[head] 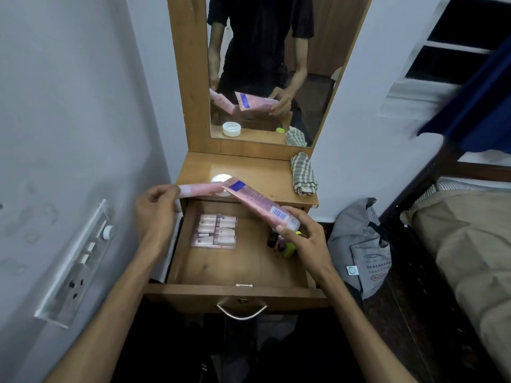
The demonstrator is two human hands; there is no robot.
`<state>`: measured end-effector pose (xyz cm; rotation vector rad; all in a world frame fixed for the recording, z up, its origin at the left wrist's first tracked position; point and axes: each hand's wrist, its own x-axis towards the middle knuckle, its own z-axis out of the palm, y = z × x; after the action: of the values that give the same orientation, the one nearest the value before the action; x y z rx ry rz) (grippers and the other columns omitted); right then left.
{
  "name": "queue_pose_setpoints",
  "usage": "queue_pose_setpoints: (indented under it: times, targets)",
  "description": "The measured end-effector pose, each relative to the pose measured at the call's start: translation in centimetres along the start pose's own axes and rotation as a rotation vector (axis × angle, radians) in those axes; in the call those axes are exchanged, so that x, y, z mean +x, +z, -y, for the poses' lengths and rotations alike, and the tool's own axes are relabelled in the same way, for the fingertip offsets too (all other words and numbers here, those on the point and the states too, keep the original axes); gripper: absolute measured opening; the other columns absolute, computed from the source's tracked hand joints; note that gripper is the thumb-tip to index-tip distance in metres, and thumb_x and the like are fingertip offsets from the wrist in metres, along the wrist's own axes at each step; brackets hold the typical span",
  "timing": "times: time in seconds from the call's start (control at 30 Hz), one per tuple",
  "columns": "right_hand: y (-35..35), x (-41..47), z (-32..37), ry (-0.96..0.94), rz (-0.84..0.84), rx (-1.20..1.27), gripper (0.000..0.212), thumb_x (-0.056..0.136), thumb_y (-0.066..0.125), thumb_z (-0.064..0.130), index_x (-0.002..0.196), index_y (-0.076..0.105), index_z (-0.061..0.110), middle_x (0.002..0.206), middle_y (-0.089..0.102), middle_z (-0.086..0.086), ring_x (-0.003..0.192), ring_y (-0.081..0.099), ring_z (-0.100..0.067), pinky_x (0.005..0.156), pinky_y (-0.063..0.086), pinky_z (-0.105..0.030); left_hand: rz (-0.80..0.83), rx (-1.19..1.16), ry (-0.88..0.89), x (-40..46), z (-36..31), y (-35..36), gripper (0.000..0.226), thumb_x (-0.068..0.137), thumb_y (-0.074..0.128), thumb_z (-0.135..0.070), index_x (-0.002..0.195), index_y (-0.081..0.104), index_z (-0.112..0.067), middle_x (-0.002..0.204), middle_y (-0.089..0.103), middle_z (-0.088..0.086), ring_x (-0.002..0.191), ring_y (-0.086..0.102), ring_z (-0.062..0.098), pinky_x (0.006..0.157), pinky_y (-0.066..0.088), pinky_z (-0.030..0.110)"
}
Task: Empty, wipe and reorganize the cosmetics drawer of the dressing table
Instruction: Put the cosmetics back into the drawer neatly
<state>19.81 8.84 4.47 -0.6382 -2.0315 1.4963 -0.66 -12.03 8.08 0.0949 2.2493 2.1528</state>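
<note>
Both hands hover over the open drawer [237, 268] of the dressing table [262, 172], each gripping a pink tube. Left hand [156, 214] pinches the end of a pale pink tube [199, 189] that lies roughly level, its far end reaching over the table top beside a white round jar [221, 179]. Right hand [302, 233] curls its fingers around the capped end of a second pink tube [254, 201], which slants up toward the left and crosses over the first. Inside the drawer, a clear pack of small pink tubes [215, 230] sits at the back left, and a few small bottles [282, 244] stand by the right wall, partly hidden by the right hand. A folded checked cloth [302, 174] rests on the table's right edge.
</note>
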Motion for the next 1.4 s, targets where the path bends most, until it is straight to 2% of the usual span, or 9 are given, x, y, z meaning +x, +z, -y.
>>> queue_pose_setpoints:
  times: [0.13,0.3,0.4,0.5,0.83,1.03,1.1,1.27,1.4]
  targets:
    - [-1.1,-0.9,-0.5,0.021,0.164,-0.091,0.044,0.085,0.076,0.031,0.128,0.068,0.031,0.123,0.069,0.011,0.114,0.065,-0.014,0.085,0.060,-0.033,-0.024,-0.051,-0.006,1.6,0.2,-1.8,0.013,0.081,0.063,-0.020,0.073,0.073,-0.022,0.051,0.061,-0.003,0.063,0.057,0.029,0.058,0.044,0.032]
    - [-0.4,-1.0,-0.6,0.061,0.377,-0.274,0.046,0.086,0.080,0.021,0.129,0.066,0.030,0.126,0.064,0.011,0.112,0.059,0.002,0.085,0.052,-0.016,0.217,0.026,0.029,0.9,0.5,-1.5,0.015,0.086,0.063,-0.011,0.084,0.077,-0.017,0.070,0.067,0.011,0.063,0.061,0.020,0.058,0.049,0.029]
    - [1.3,-0.9,-0.9,0.103,0.478,-0.377,0.050,0.082,0.082,0.020,0.127,0.065,0.033,0.122,0.065,0.011,0.109,0.062,-0.004,0.085,0.055,-0.021,0.365,0.151,0.042,0.1,1.7,-1.1,0.015,0.088,0.066,-0.007,0.089,0.078,-0.016,0.073,0.071,0.007,0.063,0.062,0.012,0.057,0.050,0.024]
    - [2.8,-0.8,-1.6,0.119,0.549,-0.445,0.053,0.081,0.083,0.019,0.128,0.064,0.032,0.123,0.065,0.012,0.111,0.062,-0.005,0.092,0.057,-0.027,0.491,0.269,0.052,-0.3,3.1,-1.1,0.019,0.089,0.069,-0.007,0.090,0.076,-0.025,0.080,0.074,0.003,0.068,0.067,0.017,0.060,0.052,0.026]
    - [4.4,-0.3,-2.9,0.182,0.635,-0.543,0.053,0.082,0.081,0.018,0.130,0.062,0.026,0.128,0.065,0.002,0.114,0.062,-0.012,0.099,0.056,-0.037,0.722,0.634,0.111,-0.7,5.3,0.0,0.021,0.082,0.078,-0.017,0.098,0.072,-0.028,0.099,0.069,-0.008,0.096,0.064,0.010,0.081,0.058,0.033]
    - [5.2,0.3,-3.2,0.212,0.729,-0.575,0.048,0.086,0.079,0.026,0.131,0.063,0.024,0.134,0.065,0.003,0.121,0.060,-0.012,0.106,0.050,-0.037,0.831,0.788,0.163,-0.2,5.7,0.3,0.025,0.083,0.078,-0.013,0.104,0.071,-0.023,0.099,0.064,-0.012,0.091,0.060,0.005,0.069,0.043,0.013]
    - [5.3,0.4,-3.4,0.237,0.735,-0.572,0.044,0.086,0.078,0.027,0.128,0.065,0.025,0.131,0.066,0.004,0.119,0.062,-0.010,0.106,0.050,-0.037,0.865,0.826,0.176,-0.1,5.9,0.2,0.026,0.082,0.080,-0.015,0.106,0.069,-0.022,0.098,0.062,-0.013,0.090,0.060,0.004,0.069,0.043,0.014]
    - [5.6,0.8,-3.6,0.285,0.711,-0.570,0.044,0.087,0.078,0.027,0.128,0.064,0.022,0.127,0.071,0.001,0.111,0.067,-0.011,0.100,0.055,-0.035,0.962,0.961,0.282,-0.3,6.1,0.4,0.018,0.086,0.075,-0.016,0.102,0.068,-0.021,0.103,0.062,-0.012,0.097,0.060,0.006,0.084,0.047,0.020]
    - [5.6,0.9,-3.2,0.281,0.626,-0.560,0.038,0.087,0.078,0.031,0.122,0.067,0.022,0.110,0.077,0.002,0.099,0.070,-0.010,0.094,0.058,-0.036,0.961,1.057,0.404,-0.6,6.4,0.8,0.020,0.086,0.074,-0.019,0.100,0.062,-0.027,0.104,0.064,-0.009,0.092,0.059,0.007,0.082,0.047,0.021]
